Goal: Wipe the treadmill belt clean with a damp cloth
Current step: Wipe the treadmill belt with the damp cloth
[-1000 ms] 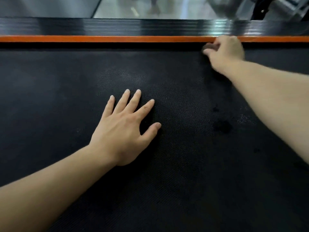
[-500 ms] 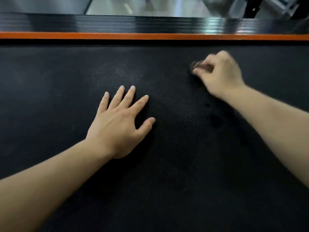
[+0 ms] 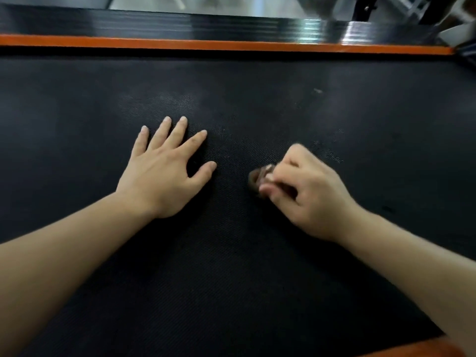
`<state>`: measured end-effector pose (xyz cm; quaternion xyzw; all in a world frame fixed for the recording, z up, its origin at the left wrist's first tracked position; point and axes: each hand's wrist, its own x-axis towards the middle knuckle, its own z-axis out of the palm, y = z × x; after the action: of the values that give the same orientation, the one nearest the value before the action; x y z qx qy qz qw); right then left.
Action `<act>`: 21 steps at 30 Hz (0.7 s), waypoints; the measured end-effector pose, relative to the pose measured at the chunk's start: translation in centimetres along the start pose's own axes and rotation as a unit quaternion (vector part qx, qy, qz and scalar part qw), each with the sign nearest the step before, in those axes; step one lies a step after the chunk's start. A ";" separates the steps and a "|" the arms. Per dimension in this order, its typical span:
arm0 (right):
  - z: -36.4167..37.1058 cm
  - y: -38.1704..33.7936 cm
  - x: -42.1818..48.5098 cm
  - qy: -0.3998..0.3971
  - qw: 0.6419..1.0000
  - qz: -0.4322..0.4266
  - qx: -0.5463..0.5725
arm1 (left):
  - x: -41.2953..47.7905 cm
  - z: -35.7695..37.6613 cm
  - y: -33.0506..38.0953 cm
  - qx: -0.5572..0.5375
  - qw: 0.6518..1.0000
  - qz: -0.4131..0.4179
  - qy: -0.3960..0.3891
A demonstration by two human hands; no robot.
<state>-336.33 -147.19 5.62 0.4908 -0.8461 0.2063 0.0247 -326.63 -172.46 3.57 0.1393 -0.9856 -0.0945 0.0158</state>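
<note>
Right hand (image 3: 306, 191) is coming back from the far orange strip (image 3: 231, 45) toward the near middle.
It is gripping a small cloth (image 3: 257, 177) on the belt (image 3: 231, 279); left hand (image 3: 164, 171) is resting flat, released.

Orange strip (image 3: 231, 45) running along the treadmill's far edge, glossy black ribbed side rail (image 3: 180, 23) beyond, pale floor (image 3: 231, 5) behind

Dim overall, glare on the glossy side rail (image 3: 309, 29), right hand (image 3: 309, 191) motion-blurred.
</note>
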 end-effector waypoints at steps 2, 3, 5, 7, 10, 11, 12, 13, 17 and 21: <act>-0.8 1.2 -0.1 -0.005 1.000 -0.024 -0.009 | 0.0 0.0 0.0 0.000 1.000 0.000 0.001; -1.1 2.7 0.8 0.025 0.999 -0.001 -0.032 | 0.0 0.1 0.0 0.000 1.000 0.001 0.002; -1.6 5.2 2.4 0.090 0.988 0.102 -0.073 | 0.0 0.1 -0.1 0.000 1.000 0.003 0.002; -1.0 4.6 1.8 0.113 0.976 0.168 -0.082 | 0.1 0.1 -0.2 0.000 1.000 0.002 0.003; -0.1 -1.8 -3.0 0.036 0.999 0.038 0.015 | 0.1 0.1 -0.1 -0.004 1.000 0.004 0.003; -0.1 -3.5 -4.8 -0.004 0.999 -0.013 0.051 | 0.1 0.1 -0.1 -0.004 1.000 0.003 0.002; -0.3 -3.8 -5.7 -0.027 0.997 -0.046 0.054 | 0.1 0.1 -0.1 -0.003 1.000 0.001 0.001; -0.6 -3.1 -5.6 -0.031 0.997 -0.051 0.049 | 0.1 0.1 -0.1 -0.002 1.000 -0.002 0.000; -1.5 2.0 -1.5 0.086 0.988 0.111 -0.062 | 0.1 0.0 0.0 0.001 1.000 -0.008 -0.005; -0.1 -3.0 -4.1 0.053 0.996 0.075 -0.024 | 0.3 0.1 0.0 0.007 1.000 -0.007 -0.013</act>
<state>-331.67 -145.12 5.65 0.4138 -0.8827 0.2130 0.0652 -326.89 -172.49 3.47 0.1447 -0.9855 -0.0891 0.0010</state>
